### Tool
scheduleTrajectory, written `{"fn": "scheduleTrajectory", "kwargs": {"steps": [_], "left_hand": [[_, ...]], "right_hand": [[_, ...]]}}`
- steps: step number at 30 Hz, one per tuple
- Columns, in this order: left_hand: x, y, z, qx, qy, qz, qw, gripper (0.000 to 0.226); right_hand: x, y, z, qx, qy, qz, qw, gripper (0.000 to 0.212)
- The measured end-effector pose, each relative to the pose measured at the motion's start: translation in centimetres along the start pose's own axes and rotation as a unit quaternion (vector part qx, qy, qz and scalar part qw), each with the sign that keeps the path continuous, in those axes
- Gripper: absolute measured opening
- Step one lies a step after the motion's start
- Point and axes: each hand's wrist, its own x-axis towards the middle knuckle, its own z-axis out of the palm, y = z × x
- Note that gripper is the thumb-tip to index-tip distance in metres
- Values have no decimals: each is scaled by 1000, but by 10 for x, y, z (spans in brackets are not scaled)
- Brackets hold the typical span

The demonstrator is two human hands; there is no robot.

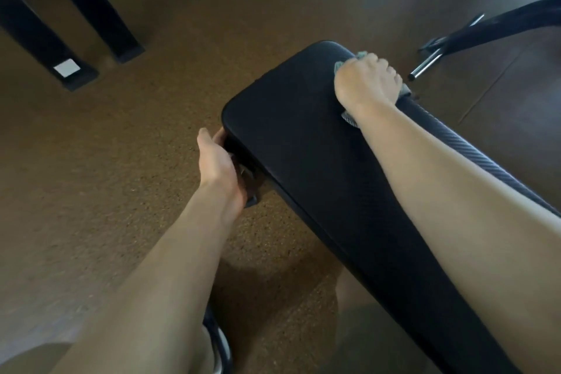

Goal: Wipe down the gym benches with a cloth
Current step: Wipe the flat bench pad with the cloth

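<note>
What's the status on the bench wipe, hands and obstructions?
Right hand grips cloth at far right corner of bench pad. Left hand holds pad's left edge underside. Nothing on the pad blocks wiping.

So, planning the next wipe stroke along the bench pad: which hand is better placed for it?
Right. The right hand already presses the cloth on the bench pad; the left hand only grips the pad's side edge.

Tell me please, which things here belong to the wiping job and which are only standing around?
Belong to the job:
- bench pad, being wiped
- cloth, under the right hand near the pad's far right edge
- left hand, gripping the pad's left side

Only standing around:
- black frame legs, far left
- chrome bar and dark curved equipment, far right
- speckled floor
</note>
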Motion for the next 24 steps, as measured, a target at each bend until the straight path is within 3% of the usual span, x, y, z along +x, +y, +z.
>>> {"fn": "scheduleTrajectory", "kwargs": {"steps": [5, 8, 11, 13, 18, 20, 24], "left_hand": [[17, 2, -19, 15, -49, 0, 999, 65], [22, 3, -26, 16, -74, 8, 997, 69], [30, 5, -31, -18, -96, 18, 995, 72], [34, 6, -35, -41, -92, 14, 995, 72], [36, 5, -37, -100, -89, -1, 991, 74], [34, 6, -37, -93, -101, -16, 990, 76], [32, 7, -40, -85, -102, -29, 991, 77]], "right_hand": [[17, -60, 16, -16, 7, -41, 999, 58], [4, -88, 22, -42, -17, -123, 991, 53], [-37, -117, 37, -43, -77, -271, 959, 40], [-65, -117, 42, -55, -73, -339, 936, 40], [-85, -94, 35, -25, -89, -447, 890, 30], [-109, -88, 36, -44, -68, -520, 851, 35], [-156, -41, 49, -235, -18, -641, 730, 44]]}}
